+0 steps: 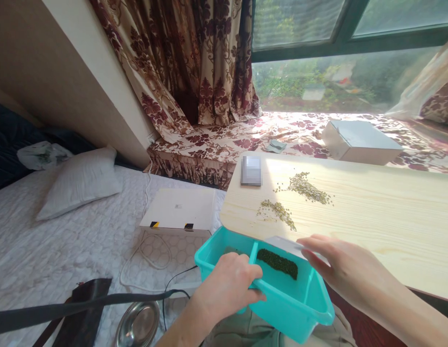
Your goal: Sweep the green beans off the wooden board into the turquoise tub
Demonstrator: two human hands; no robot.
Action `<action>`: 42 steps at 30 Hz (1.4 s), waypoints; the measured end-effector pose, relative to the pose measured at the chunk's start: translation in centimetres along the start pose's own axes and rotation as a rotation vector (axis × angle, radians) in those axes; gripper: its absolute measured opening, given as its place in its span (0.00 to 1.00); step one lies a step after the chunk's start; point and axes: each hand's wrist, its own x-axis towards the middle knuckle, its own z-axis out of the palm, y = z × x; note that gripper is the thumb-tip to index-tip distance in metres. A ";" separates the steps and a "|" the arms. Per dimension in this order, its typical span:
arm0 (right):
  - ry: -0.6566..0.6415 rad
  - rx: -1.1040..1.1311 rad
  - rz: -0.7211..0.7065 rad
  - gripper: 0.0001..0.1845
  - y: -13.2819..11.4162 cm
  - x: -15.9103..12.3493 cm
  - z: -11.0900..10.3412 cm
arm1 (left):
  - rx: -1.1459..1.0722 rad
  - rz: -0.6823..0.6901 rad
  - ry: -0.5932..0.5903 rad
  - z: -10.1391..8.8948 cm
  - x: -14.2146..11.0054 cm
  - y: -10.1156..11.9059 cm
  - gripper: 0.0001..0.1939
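Note:
A turquoise divided bin (285,311) is held against the table's near edge, over my lap. My left hand (229,279) is closed on the bin's near rim beside the divider. Small dark green beans (278,263) lie in one compartment; my left hand partly hides the other. My right hand (339,260) pinches a thin white card (285,245), which sits over the bin's far rim at the table edge. On the wooden table (383,212) are two loose patches of small greenish-tan grains, a farther patch (306,187) and a nearer patch (276,212).
A small device with a blurred screen (251,171) lies at the table's left corner. Behind the table, a white box (361,140) rests on the flowered window seat. To the left, a white carton (180,209), cables, a steel bowl (139,323) and a pillow (81,183) lie on the bed.

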 end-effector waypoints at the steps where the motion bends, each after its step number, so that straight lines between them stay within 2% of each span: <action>1: -0.038 0.029 -0.031 0.17 -0.2 -0.4 -0.1 | -0.005 -0.010 0.002 0.0 -0.2 -0.2 0.15; 3: -0.097 0.066 -0.067 0.18 -0.4 -0.9 -0.4 | -0.016 -0.037 0.004 -0.1 -0.7 -0.7 0.15; 7: 0.014 0.008 0.046 0.18 0.3 -0.2 -1.0 | -0.035 -0.068 0.017 -0.3 -1.4 -1.2 0.16; 9: 0.025 -0.029 0.124 0.17 0.7 0.8 -1.0 | -0.029 -0.069 0.023 -0.3 -1.5 -1.3 0.16; 15: -0.100 -0.121 0.214 0.12 0.9 3.6 -0.3 | -0.025 -0.056 0.022 0.1 -1.4 -1.0 0.15; 23: -0.087 -0.180 0.202 0.13 0.2 5.3 0.5 | -0.025 -0.030 0.025 0.1 -1.8 -0.4 0.14; 30: -0.109 -0.165 0.199 0.13 -0.9 5.6 0.1 | -0.016 -0.025 -0.004 0.0 -1.5 -0.3 0.14; 34: -0.074 -0.140 0.158 0.16 -0.5 5.0 -0.1 | -0.023 -0.032 0.008 0.1 -1.7 -0.7 0.15; 42: -0.067 -0.129 0.200 0.16 0.3 4.9 0.2 | -0.048 -0.092 0.023 -0.1 -2.5 -1.8 0.15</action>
